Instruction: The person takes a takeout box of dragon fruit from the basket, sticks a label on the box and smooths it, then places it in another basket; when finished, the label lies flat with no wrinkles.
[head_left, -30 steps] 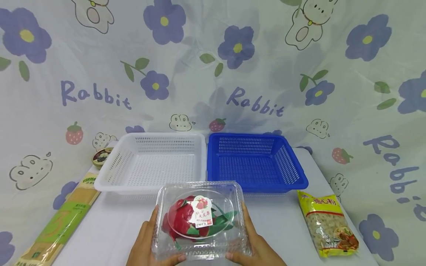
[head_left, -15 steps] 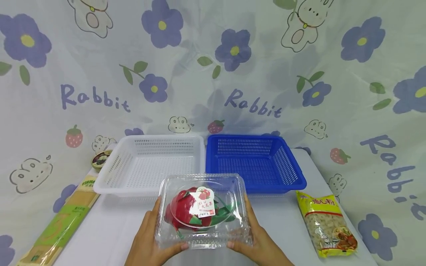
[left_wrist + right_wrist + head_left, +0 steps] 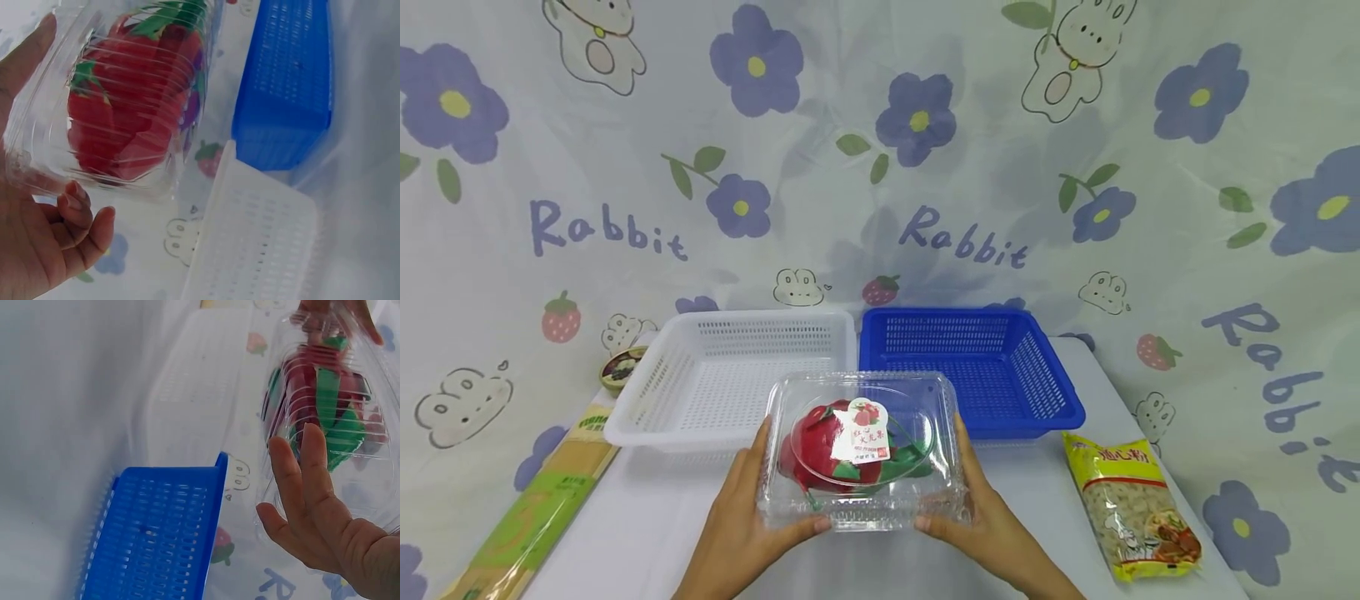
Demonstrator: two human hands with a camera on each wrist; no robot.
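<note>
Both hands hold a clear plastic clamshell box (image 3: 872,510) up in front of the two baskets. Inside it lies a red dragon fruit (image 3: 816,450) with green tips, and a white label (image 3: 868,442) is stuck on the lid. My left hand (image 3: 741,517) grips the left end, its thumb at the near edge; in the left wrist view, the lower fingers (image 3: 100,231) curl beneath the box. At the right end, my right hand (image 3: 988,521) grips with its thumb at the near edge, its fingers (image 3: 319,469) lying along the side and underside in the right wrist view.
Behind the box stand a white basket (image 3: 640,400) at left and a blue basket (image 3: 1060,400) at right. A long noodle packet (image 3: 542,508) and a round tin (image 3: 619,371) lie at left. A yellow pasta bag (image 3: 1131,508) lies at right on the white table (image 3: 647,517).
The clamshell box has risen in the head view, away from the person and toward the baskets, with both hands still holding it. The camera view has shifted slightly.
</note>
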